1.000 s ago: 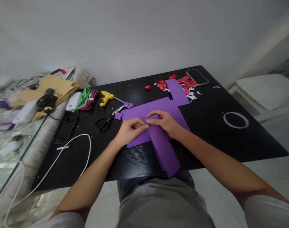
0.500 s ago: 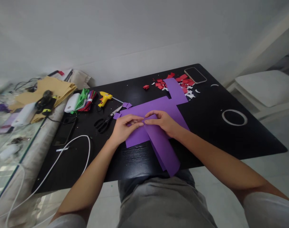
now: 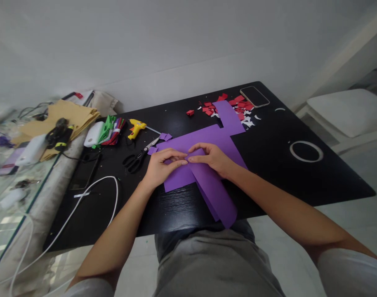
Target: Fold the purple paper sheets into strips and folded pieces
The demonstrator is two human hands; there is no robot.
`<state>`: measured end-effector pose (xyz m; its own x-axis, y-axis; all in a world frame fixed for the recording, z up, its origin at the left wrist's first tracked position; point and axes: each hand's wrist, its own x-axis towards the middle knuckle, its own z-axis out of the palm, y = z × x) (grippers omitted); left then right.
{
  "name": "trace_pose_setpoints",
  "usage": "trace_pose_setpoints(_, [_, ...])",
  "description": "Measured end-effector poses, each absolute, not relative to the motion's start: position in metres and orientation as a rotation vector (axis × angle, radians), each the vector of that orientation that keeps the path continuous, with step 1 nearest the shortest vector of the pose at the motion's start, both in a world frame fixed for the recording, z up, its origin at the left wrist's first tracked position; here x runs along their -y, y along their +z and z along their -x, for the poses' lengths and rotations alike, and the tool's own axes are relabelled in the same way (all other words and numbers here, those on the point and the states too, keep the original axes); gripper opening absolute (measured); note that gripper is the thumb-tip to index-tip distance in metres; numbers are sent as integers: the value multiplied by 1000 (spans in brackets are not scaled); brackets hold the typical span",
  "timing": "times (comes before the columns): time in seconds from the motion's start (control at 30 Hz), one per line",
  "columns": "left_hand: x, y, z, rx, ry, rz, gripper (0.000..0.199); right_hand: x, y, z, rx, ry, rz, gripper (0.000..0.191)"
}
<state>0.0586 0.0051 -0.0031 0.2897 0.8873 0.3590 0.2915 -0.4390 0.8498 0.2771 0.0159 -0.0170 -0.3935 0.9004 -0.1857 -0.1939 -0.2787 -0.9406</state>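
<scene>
Both hands meet at the far end of a folded purple paper strip (image 3: 213, 194), whose near end sticks out toward me with its two layers apart. My left hand (image 3: 163, 166) pinches the strip's end between thumb and fingers. My right hand (image 3: 210, 159) grips the same end from the right, thumb on top. Beneath them lies a larger purple sheet (image 3: 180, 178), flat on the black table (image 3: 176, 210). Black-handled scissors (image 3: 137, 159) lie left of my left hand, their blades near small purple scraps (image 3: 165, 137).
A yellow glue gun (image 3: 136, 128) and bundled coloured strips (image 3: 112, 130) lie at the left. Red paper bits (image 3: 241, 103), a phone (image 3: 255, 96) and a tape ring (image 3: 306, 152) are to the right. A white cable (image 3: 116, 194) loops over the table's left side.
The near end of the folded strip has shifted slightly to the right. Both hands keep their grip in nearly the same place.
</scene>
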Motion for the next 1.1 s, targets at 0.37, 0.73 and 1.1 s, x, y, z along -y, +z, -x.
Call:
trace_pose_setpoints(0.37, [-5, -2, -58, -1033, 1130, -1879, 25, -15, -16, -277, 1188, 1750, 1000, 38])
trace_pose_setpoints(0.73, [-5, -3, -59, -1017, 1141, -1873, 23, -16, -16, -277, 1182, 1747, 987, 34])
trace_pose_setpoints(1.1, [-4, -2, -59, -1034, 1137, -1898, 24, -15, -16, -277, 1183, 1764, 988, 34])
